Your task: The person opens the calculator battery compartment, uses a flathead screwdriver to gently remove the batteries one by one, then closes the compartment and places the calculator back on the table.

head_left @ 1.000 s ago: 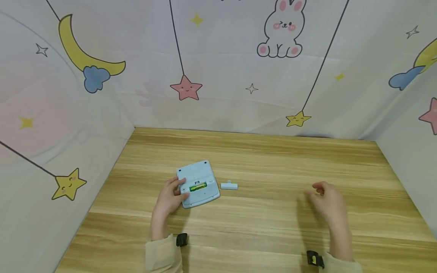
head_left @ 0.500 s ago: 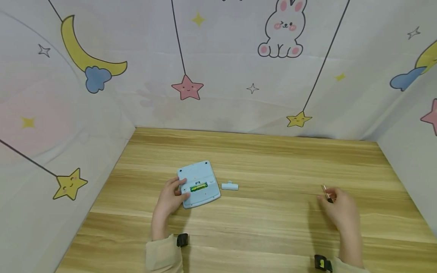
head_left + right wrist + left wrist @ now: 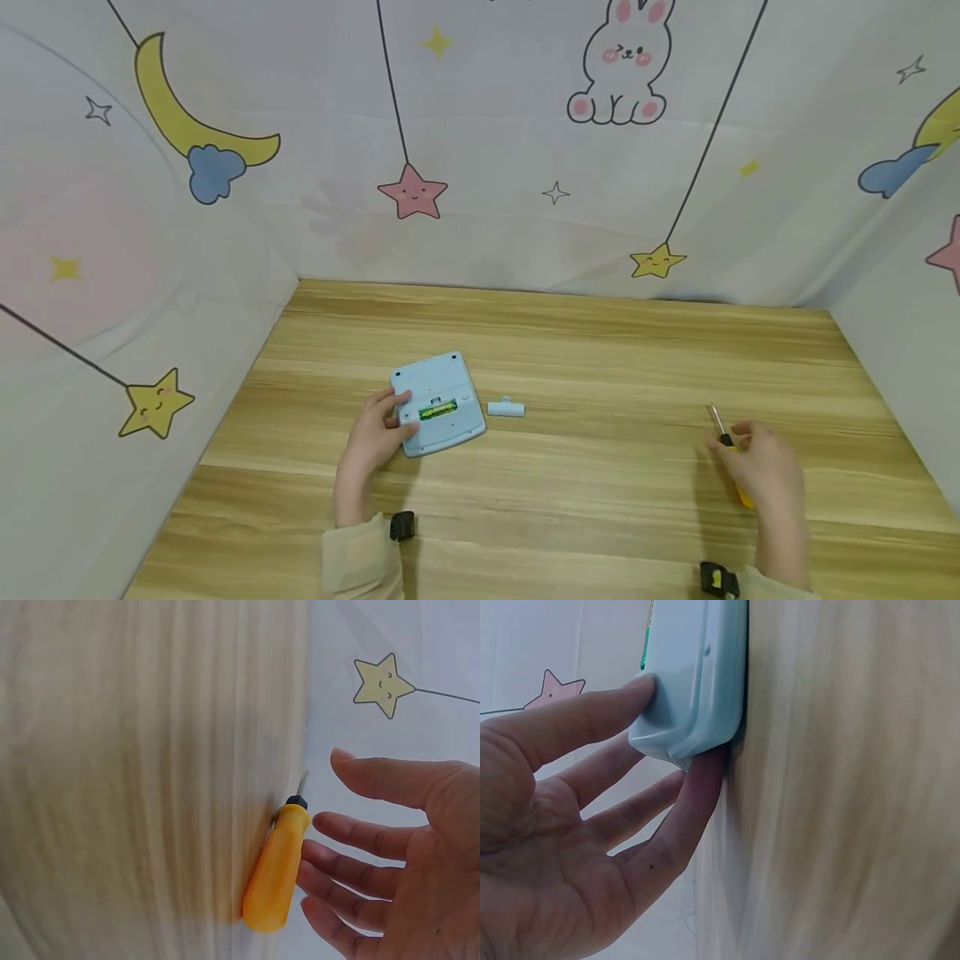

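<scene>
A light blue calculator (image 3: 442, 383) lies face down with its battery compartment uncovered. A green-and-yellow battery (image 3: 437, 410) sits inside. My left hand (image 3: 372, 432) grips the calculator's left edge; in the left wrist view the thumb rests on its back and a finger reaches under the edge. The small light blue battery cover (image 3: 506, 408) lies to the calculator's right. Farther right, a screwdriver (image 3: 274, 877) with a yellow handle and metal shaft lies on the table. My right hand (image 3: 768, 467) is beside it, fingers relaxed and apart, partly covering the handle in the head view.
The wood-grain table (image 3: 570, 500) carries these things. White cloth (image 3: 487, 242) printed with stars, moons and a rabbit hangs at its back and sides. Black wrist straps show at both sleeves.
My right hand has moved right and a little nearer, uncovering the screwdriver's shaft and then part of its handle. My left hand and the calculator have stayed put.
</scene>
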Demonstrator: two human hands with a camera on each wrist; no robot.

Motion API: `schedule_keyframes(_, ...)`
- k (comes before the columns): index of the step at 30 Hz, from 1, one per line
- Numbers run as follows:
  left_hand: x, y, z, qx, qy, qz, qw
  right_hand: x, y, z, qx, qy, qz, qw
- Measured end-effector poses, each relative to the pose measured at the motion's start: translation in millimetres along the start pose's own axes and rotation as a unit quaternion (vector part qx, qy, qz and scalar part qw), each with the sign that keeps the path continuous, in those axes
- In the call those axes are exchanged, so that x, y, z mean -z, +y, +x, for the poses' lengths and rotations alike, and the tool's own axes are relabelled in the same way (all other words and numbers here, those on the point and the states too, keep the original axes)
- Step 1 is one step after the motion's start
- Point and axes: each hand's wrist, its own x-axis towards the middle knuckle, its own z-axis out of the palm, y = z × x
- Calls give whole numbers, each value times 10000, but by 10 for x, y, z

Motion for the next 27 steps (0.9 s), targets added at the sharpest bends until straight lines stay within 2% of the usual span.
schedule_keyframes(8,8,24,-4,-13,19,19,10000,39,76,52,-297,-429,-52,9986)
schedule_keyframes(27,6,5,-10,-56,36,7,10000,67,129,88,-595,-868,-211,9942)
